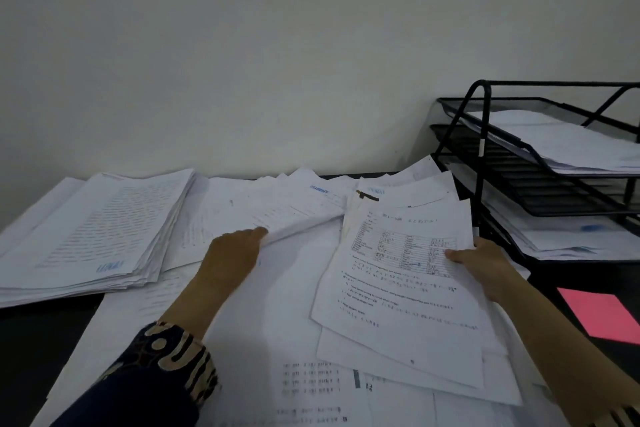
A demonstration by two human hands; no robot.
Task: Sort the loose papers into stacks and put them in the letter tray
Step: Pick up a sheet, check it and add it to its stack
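Loose white papers (277, 315) cover the dark desk in front of me. My left hand (232, 260) pinches the edge of a lifted bundle of sheets (273, 211) near the middle. My right hand (485, 263) grips the right edge of a small sheaf of printed pages with a table (401, 274), thumb on top. A thick stack of printed pages (100, 232) lies at the left. The black wire letter tray (540, 163) stands at the right with three tiers; papers lie in the top and bottom tiers.
A pink sheet (602, 315) lies on the dark desk (31, 350) at the right, below the tray. A pale wall (277, 62) runs right behind the desk. A small dark clip (367, 196) sits on papers near the back.
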